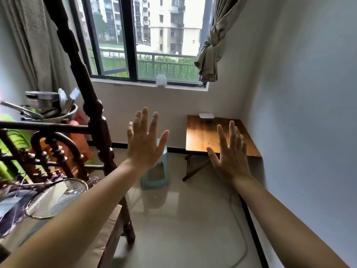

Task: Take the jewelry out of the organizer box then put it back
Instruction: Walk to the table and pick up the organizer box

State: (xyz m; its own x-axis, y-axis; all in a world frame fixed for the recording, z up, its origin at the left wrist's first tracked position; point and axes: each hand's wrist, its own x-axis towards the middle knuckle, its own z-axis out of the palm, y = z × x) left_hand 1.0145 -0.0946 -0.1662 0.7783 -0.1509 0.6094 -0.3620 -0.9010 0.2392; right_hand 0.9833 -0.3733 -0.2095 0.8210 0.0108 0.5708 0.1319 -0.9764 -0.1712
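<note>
A small white box (206,115), which may be the organizer, lies shut at the far edge of a low wooden folding table (201,136) in the room's right corner. No jewelry shows. My left hand (144,140) is raised in mid-air, fingers spread, back toward me, holding nothing. My right hand (229,153) is raised the same way in front of the table's near edge, also holding nothing. Both hands are well short of the white box.
A teal plastic stool (156,175) stands on the tiled floor behind my left hand. A dark carved wooden bed frame (104,144) with a badminton racket (58,196) fills the left. A glass jar (161,80) sits on the windowsill. A cable (241,225) runs along the right wall.
</note>
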